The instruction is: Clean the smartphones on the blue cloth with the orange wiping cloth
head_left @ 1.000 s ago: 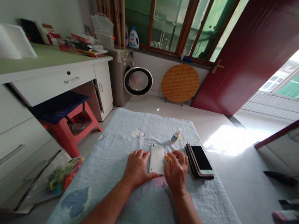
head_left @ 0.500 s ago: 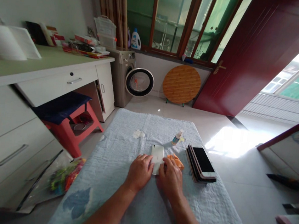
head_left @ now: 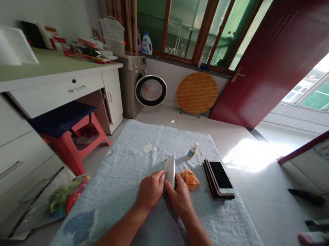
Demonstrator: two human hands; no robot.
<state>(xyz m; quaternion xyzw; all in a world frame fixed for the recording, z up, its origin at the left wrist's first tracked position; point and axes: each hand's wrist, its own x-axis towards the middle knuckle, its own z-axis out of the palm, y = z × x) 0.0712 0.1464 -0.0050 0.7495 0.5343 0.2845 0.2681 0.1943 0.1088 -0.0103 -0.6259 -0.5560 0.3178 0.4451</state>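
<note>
Left of the left hand (head_left: 150, 190), the quilt (head_left: 110, 188) lies open to its edge. Ahead of the phone (head_left: 170, 169) the way is open too, with the bottle (head_left: 191, 151) standing off to the right. Beside the right hand (head_left: 180, 195), the rag (head_left: 190, 179) is in the way (crumpled, but low), and past a narrow gap the stack (head_left: 219, 179) blocks farther passage.

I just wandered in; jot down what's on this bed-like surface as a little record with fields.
White phone: tilted
Left hand: at its left edge, grip partly hidden
Right hand: gripping its lower right side
Orange cloth: crumpled, beside right hand
Small bottle: upright, beyond cloth
Stacked devices: right of cloth, top screen dark
Cover: pale blue, patterned
</note>
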